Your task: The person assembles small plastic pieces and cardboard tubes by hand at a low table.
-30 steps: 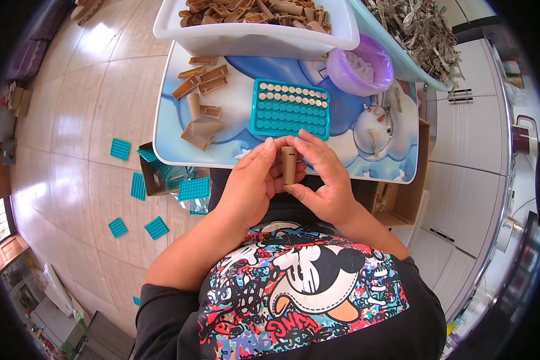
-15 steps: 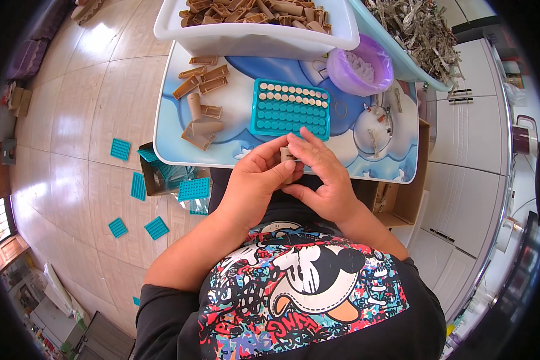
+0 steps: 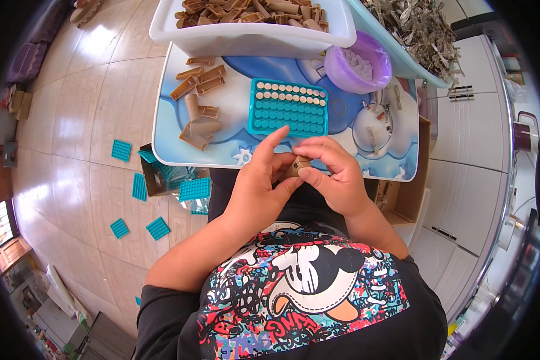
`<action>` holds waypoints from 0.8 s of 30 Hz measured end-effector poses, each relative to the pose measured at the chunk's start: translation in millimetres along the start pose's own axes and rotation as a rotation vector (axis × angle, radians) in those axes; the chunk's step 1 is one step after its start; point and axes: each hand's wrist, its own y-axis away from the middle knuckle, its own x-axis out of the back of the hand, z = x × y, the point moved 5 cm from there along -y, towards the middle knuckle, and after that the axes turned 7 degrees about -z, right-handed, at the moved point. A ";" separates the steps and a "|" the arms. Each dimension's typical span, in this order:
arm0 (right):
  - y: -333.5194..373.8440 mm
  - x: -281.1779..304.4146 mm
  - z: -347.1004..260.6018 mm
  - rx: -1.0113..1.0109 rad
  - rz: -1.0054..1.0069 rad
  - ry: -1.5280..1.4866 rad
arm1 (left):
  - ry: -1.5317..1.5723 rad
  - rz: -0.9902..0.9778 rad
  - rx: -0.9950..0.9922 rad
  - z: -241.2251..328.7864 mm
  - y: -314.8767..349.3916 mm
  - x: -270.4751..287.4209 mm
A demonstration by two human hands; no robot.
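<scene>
My left hand (image 3: pixel 261 177) and my right hand (image 3: pixel 340 180) meet just past the table's near edge. Between them they grip a small tan plastic housing (image 3: pixel 302 162), its squared end facing up. The right thumb and fingers pinch it; the left thumb and fingers steady its other side, with the left index finger raised. Much of the piece is hidden by the fingers. Right beyond my hands lies a teal tray (image 3: pixel 288 117) of round slots. Cream round caps (image 3: pixel 290 90) fill its far rows; the nearer slots are bare teal.
Brown plastic shells (image 3: pixel 200 127) lie on the blue patterned table (image 3: pixel 222 150), left of the tray. A white bin (image 3: pixel 252 43) of similar shells stands behind. Right are a purple-lined bowl (image 3: pixel 378 78) and a tub of metallic strips (image 3: pixel 411 36). Teal trays (image 3: pixel 158 228) lie on the floor.
The tan housing has turned and shifted slightly right in my fingers. My left index finger has lifted away from it, and my right fingers have closed around it.
</scene>
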 end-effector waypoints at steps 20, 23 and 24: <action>8.8 1.9 10.6 -0.130 0.002 -0.253 | -0.537 0.036 -0.150 16.3 3.0 4.7; 8.2 -0.7 23.0 -0.274 0.010 -0.427 | -0.209 -0.088 0.156 2.5 -5.6 8.1; 6.6 -1.0 22.7 -0.275 0.011 -0.428 | 0.108 -0.170 0.374 -7.7 -5.2 4.8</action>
